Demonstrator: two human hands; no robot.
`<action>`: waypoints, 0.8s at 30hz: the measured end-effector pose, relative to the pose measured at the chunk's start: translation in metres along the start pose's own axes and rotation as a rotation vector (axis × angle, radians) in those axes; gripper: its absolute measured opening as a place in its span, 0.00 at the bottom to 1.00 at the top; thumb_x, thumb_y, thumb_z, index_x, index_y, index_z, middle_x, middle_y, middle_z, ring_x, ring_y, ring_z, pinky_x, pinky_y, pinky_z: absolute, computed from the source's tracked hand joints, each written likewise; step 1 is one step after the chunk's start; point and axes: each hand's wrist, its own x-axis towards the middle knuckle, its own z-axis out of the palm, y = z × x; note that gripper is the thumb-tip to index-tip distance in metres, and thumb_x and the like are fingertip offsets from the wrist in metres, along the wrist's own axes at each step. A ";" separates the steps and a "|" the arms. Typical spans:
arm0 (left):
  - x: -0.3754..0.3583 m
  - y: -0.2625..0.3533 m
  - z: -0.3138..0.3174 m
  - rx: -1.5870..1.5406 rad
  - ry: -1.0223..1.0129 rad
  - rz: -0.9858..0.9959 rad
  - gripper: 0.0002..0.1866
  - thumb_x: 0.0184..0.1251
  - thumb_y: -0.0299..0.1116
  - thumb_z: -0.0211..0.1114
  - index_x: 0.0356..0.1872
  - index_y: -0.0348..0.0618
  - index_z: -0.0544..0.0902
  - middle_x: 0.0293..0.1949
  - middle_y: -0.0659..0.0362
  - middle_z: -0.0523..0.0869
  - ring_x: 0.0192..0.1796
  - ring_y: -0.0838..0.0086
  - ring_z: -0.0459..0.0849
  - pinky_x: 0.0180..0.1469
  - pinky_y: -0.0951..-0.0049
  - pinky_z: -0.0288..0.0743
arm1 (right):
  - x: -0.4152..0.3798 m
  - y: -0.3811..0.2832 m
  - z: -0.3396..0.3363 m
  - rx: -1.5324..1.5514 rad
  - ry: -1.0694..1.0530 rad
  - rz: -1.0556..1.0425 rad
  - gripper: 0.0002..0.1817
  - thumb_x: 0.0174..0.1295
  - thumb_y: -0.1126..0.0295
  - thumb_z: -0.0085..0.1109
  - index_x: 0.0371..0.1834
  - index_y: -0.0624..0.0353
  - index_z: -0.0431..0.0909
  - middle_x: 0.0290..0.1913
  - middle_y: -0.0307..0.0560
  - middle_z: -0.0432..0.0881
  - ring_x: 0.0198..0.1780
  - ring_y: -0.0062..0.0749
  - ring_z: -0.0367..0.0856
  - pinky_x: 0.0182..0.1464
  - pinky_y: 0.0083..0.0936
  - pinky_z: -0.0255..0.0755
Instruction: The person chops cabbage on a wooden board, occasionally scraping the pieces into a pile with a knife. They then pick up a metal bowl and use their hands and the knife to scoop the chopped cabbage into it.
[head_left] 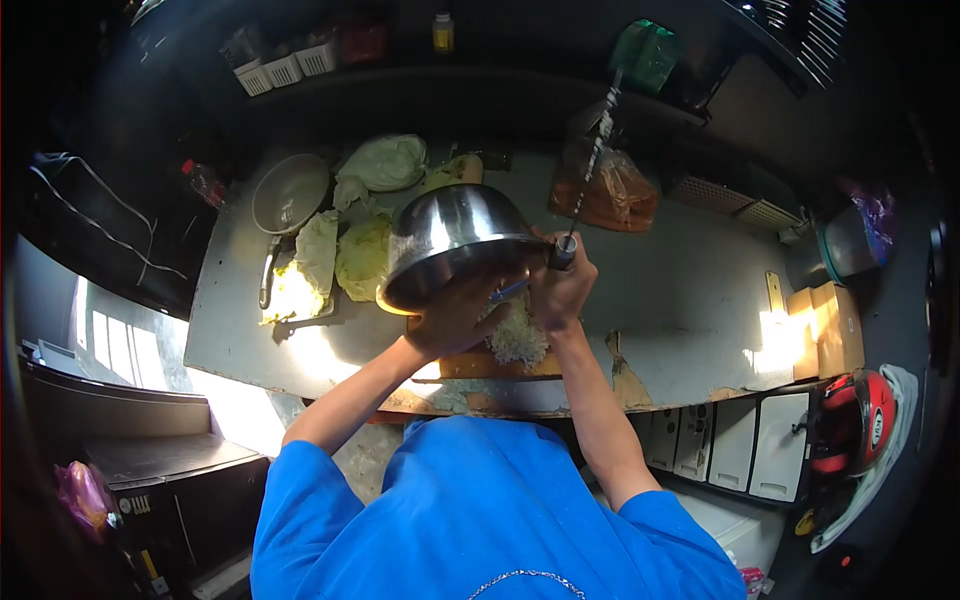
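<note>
A shiny metal bowl (pixel 465 215) is tilted above the table, its mouth facing down toward me. My left hand (pixel 450 322) is at the bowl's shaded mouth, fingers stretched out, partly hidden in shadow. My right hand (pixel 563 290) is closed round the dark handle of a knife (pixel 590 180), whose long blade points up and away with pale bits on it. That hand also meets the bowl's right rim. Finely shredded cabbage (pixel 518 335) lies between my hands on a wooden cutting board (pixel 480 368). Something small and blue (pixel 510 290) shows near my right fingers.
Left of the bowl are cabbage leaves (pixel 362 262), another knife (pixel 268 272), a pale bowl (pixel 290 192) and a white plastic bag (pixel 385 163). A bag with brown contents (pixel 610 195) stands at the back right. Cardboard boxes (pixel 835 325) sit by the table's right end.
</note>
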 end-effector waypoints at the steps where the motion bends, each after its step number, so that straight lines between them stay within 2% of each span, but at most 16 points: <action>1: -0.001 0.000 -0.004 0.005 -0.002 0.006 0.26 0.76 0.46 0.61 0.61 0.33 0.79 0.53 0.40 0.84 0.53 0.47 0.85 0.57 0.51 0.79 | 0.000 0.001 0.000 0.021 0.010 0.020 0.11 0.51 0.86 0.58 0.38 0.63 0.79 0.21 0.42 0.75 0.24 0.18 0.71 0.31 0.19 0.68; 3: -0.007 0.002 -0.012 -0.063 -0.235 -0.533 0.26 0.76 0.48 0.61 0.61 0.34 0.79 0.52 0.40 0.85 0.50 0.46 0.87 0.53 0.51 0.81 | 0.001 0.004 0.002 0.006 0.032 0.034 0.11 0.52 0.86 0.58 0.38 0.63 0.79 0.21 0.44 0.76 0.24 0.19 0.72 0.31 0.20 0.69; 7: -0.011 -0.005 0.003 0.183 -0.268 -0.424 0.28 0.75 0.49 0.61 0.63 0.34 0.78 0.53 0.38 0.84 0.48 0.45 0.88 0.47 0.52 0.84 | 0.000 -0.002 0.006 -0.036 0.030 0.003 0.10 0.53 0.85 0.60 0.38 0.63 0.80 0.23 0.47 0.80 0.25 0.22 0.77 0.32 0.23 0.73; 9: -0.009 0.001 0.000 0.301 0.040 -0.054 0.28 0.74 0.49 0.62 0.63 0.35 0.78 0.52 0.38 0.85 0.46 0.45 0.88 0.47 0.51 0.84 | 0.002 -0.002 0.008 -0.026 0.036 -0.001 0.09 0.54 0.84 0.60 0.38 0.63 0.80 0.23 0.48 0.80 0.26 0.22 0.79 0.33 0.23 0.74; 10: -0.003 0.001 -0.003 0.301 0.037 -0.052 0.28 0.74 0.49 0.62 0.63 0.35 0.78 0.52 0.38 0.85 0.46 0.45 0.88 0.47 0.51 0.84 | 0.000 -0.002 0.009 -0.021 0.045 0.003 0.09 0.54 0.84 0.60 0.38 0.63 0.80 0.24 0.49 0.81 0.26 0.23 0.81 0.34 0.24 0.75; 12: 0.006 0.001 -0.010 0.077 -0.397 -0.709 0.29 0.73 0.49 0.63 0.62 0.33 0.78 0.54 0.38 0.84 0.54 0.46 0.85 0.58 0.50 0.80 | -0.003 -0.004 0.009 -0.036 0.044 0.046 0.09 0.54 0.84 0.61 0.38 0.63 0.80 0.24 0.50 0.81 0.27 0.24 0.82 0.34 0.24 0.75; 13: 0.000 0.003 -0.006 0.073 -0.394 -0.711 0.29 0.73 0.49 0.63 0.62 0.33 0.78 0.54 0.38 0.84 0.54 0.46 0.85 0.58 0.50 0.80 | -0.001 -0.006 0.008 -0.046 0.038 0.075 0.08 0.55 0.83 0.61 0.38 0.63 0.80 0.24 0.51 0.81 0.27 0.25 0.84 0.34 0.24 0.75; 15: -0.012 0.002 0.001 0.184 -0.228 -0.278 0.28 0.72 0.48 0.64 0.60 0.31 0.79 0.56 0.39 0.83 0.58 0.47 0.83 0.64 0.50 0.76 | 0.001 -0.008 0.006 -0.053 0.026 0.090 0.08 0.55 0.83 0.62 0.38 0.63 0.80 0.24 0.51 0.81 0.27 0.25 0.84 0.34 0.24 0.75; 19: -0.019 -0.008 -0.001 0.078 -0.207 -0.173 0.28 0.72 0.46 0.64 0.60 0.30 0.79 0.57 0.40 0.83 0.58 0.46 0.82 0.62 0.51 0.77 | 0.001 -0.004 0.002 -0.097 0.053 0.098 0.07 0.56 0.81 0.64 0.38 0.63 0.80 0.24 0.51 0.81 0.26 0.26 0.82 0.33 0.25 0.74; 21: -0.022 -0.017 0.005 0.178 -0.350 -0.356 0.29 0.74 0.47 0.60 0.63 0.29 0.78 0.58 0.41 0.82 0.59 0.49 0.82 0.66 0.50 0.73 | -0.001 -0.005 0.001 -0.092 0.047 0.138 0.07 0.56 0.81 0.64 0.37 0.63 0.80 0.24 0.51 0.80 0.25 0.27 0.82 0.33 0.25 0.74; 22: -0.029 -0.014 0.007 0.177 -0.347 -0.355 0.29 0.74 0.47 0.60 0.63 0.29 0.78 0.58 0.41 0.82 0.59 0.49 0.82 0.66 0.50 0.73 | 0.002 -0.006 0.001 -0.077 0.038 0.164 0.07 0.56 0.81 0.63 0.37 0.62 0.79 0.23 0.50 0.80 0.25 0.27 0.81 0.32 0.25 0.73; 24: -0.046 -0.004 0.012 0.136 -0.309 -0.131 0.28 0.74 0.45 0.61 0.64 0.32 0.78 0.61 0.40 0.80 0.63 0.47 0.80 0.67 0.50 0.73 | 0.003 -0.004 0.002 -0.087 0.042 0.121 0.06 0.56 0.80 0.64 0.36 0.62 0.79 0.23 0.50 0.80 0.25 0.27 0.81 0.32 0.26 0.73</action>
